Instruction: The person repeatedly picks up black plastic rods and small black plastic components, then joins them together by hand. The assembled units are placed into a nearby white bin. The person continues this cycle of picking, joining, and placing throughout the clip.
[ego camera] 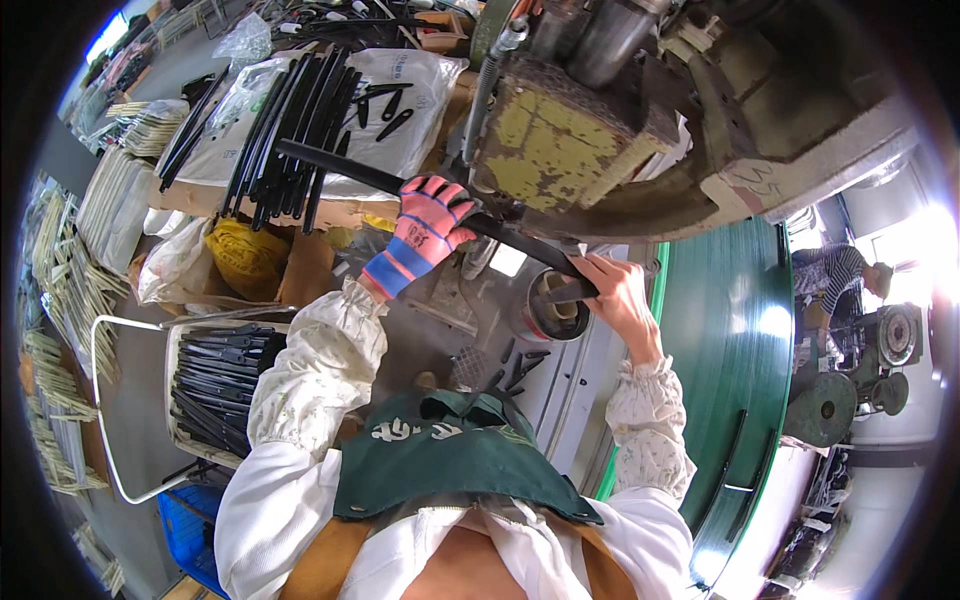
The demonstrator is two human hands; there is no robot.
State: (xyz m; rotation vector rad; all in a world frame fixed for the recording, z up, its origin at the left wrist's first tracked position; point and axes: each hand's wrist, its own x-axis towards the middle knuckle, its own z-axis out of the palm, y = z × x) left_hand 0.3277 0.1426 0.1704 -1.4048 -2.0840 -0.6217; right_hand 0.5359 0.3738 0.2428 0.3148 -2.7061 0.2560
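A long black bar (345,166) slants across the front of a heavy machine head (562,127) with chipped yellow paint. My left hand (424,225), in a pink and blue knit glove, is closed around the bar's middle. At its right end, my bare right hand (621,296) grips the bar with thumb and fingers. A short dark piece (566,292) juts out left from beneath those fingers; whether it is separate from the bar, I cannot tell. Just below stands a round tin (525,321) with a ring-shaped thing inside. The machine hides the area behind the bar's middle.
Black bars (300,135) and small black flat parts (394,124) lie on white sacks at upper left. A white basket (171,420) holds several black parts. To the right runs a green conveyor belt (720,337); beyond it, a person (832,281) bends over a machine.
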